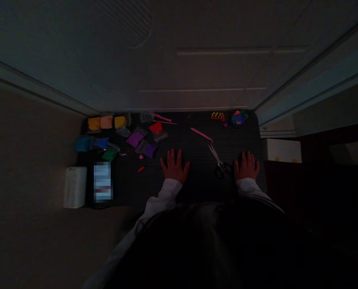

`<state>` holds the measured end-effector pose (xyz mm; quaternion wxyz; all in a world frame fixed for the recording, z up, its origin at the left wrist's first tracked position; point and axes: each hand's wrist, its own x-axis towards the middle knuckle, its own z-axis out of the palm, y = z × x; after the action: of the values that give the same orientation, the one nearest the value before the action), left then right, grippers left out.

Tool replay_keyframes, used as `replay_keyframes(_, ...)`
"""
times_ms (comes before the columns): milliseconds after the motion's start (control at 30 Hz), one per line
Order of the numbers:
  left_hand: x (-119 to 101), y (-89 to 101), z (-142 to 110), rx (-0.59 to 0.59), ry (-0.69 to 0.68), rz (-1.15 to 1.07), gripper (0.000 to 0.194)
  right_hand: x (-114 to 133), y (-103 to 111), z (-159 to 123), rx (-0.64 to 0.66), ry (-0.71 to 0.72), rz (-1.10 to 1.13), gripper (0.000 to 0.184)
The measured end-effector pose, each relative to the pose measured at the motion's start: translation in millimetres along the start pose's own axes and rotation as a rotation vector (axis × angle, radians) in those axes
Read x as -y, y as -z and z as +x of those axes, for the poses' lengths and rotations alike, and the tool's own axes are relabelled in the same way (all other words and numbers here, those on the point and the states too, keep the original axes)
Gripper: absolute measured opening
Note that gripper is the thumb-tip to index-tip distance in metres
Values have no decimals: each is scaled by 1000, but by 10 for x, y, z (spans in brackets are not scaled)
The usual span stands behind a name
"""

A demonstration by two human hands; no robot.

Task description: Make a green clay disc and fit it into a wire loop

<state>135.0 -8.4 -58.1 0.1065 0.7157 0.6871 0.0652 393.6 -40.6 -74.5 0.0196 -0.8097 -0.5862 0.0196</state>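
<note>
My left hand (175,167) lies flat on the dark table (197,188), fingers spread, holding nothing. Flat on the right part of the table is my right hand (247,166), its fingers also apart. Between them, closer to the right hand, rests a pair of scissors (217,157) with black handles and the blades pointing away from me. Beyond the blade tips lies a thin pink tool (201,133). To the left of my left hand are a small red piece (141,169), a pink lump (141,157) and a bag of purple clay-like material (150,150).
Several bags of coloured material, including orange (94,123), blue (101,143) and green (109,154), crowd the left side. A lit phone-like screen (103,182) lies front left. Small colourful figures (238,119) stand at the back right. A white box (283,150) is beyond the right edge.
</note>
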Motion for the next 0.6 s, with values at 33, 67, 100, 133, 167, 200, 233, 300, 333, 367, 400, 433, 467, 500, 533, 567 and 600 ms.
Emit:
replay_keyframes(33,10,31,18,-6,1,5,59,-3,-13,1,-5,1,-2,50)
replay_keyframes(67,28,68,54,-14,1,11,60,-7,-28,2,-13,-4,-5,50)
replay_keyframes(100,55,106,106,-23,-2,17,60,-11,-44,3,-22,-9,-8,50)
replay_keyframes(133,89,144,170,-31,-5,23,60,-14,-61,3,-30,-14,-10,50)
replay_keyframes(167,129,177,239,-33,-12,28,60,-17,-75,4,-36,-18,-13,50)
replay_keyframes(200,171,203,307,-27,-22,29,60,-20,-86,3,-40,-22,-15,50)
replay_keyframes(233,214,219,367,-11,-36,28,60,-23,-94,3,-42,-23,-17,50)
replay_keyframes(300,285,221,438,34,-74,20,59,-26,-97,0,-34,-15,-20,50)
replay_keyframes(333,312,208,439,51,-87,19,59,-28,-94,-1,-31,-14,-20,50)
replay_keyframes(367,333,190,416,59,-90,22,58,-28,-88,-2,-26,-12,-19,50)
replay_keyframes(400,350,168,371,58,-83,30,58,-28,-81,-3,-20,-7,-16,50)
replay_keyframes(433,365,145,308,53,-72,38,57,-28,-74,-4,-17,-5,-12,51)
replay_keyframes(467,380,125,235,51,-64,45,57,-27,-66,-4,-16,-7,-9,51)
replay_keyframes(500,396,107,160,54,-60,47,57,-27,-60,-4,-16,-8,-5,51)
replay_keyframes(533,412,92,93,64,-62,47,57,-26,-54,-4,-14,-7,-1,51)
replay_keyframes(567,428,80,41,76,-66,46,58,-25,-51,-4,-11,-6,2,51)
replay_keyframes(600,440,69,13,84,-66,48,58,-25,-49,-4,-9,-4,3,51)
